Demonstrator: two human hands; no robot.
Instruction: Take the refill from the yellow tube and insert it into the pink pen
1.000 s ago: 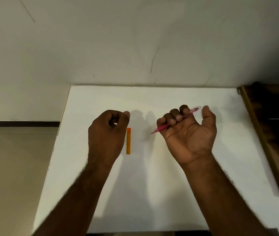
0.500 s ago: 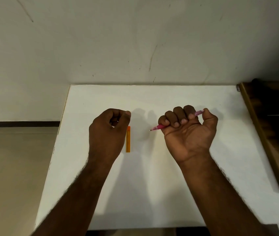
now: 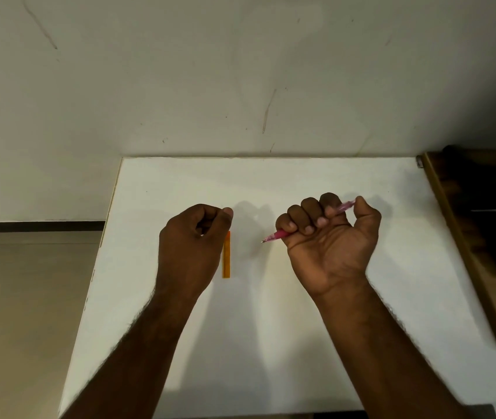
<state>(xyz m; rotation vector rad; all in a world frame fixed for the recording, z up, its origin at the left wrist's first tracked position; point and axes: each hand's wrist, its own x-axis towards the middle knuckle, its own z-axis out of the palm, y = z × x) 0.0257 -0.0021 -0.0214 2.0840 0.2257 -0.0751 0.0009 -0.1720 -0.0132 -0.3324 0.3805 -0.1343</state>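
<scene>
My right hand (image 3: 328,240) is held palm up above the white table (image 3: 271,182), fist shut on the pink pen (image 3: 277,235). The pen's tip points left and down, and its translucent back end (image 3: 346,206) sticks out by my thumb. A yellow-orange tube (image 3: 226,261) lies flat on the table, lengthwise towards me, right beside my left hand (image 3: 192,243). The left hand hovers with its fingers curled shut and thumb against the forefinger; I see nothing showing in it. The refill is not visible.
The table's left edge (image 3: 101,252) drops to a beige floor. A pale wall rises behind the table's far edge. A dark wooden piece of furniture (image 3: 464,237) with a metal part stands against the table's right side.
My right fingers have curled tighter round the pink pen and the thumb has come in onto its back end. The left hand and the tube have hardly moved.
</scene>
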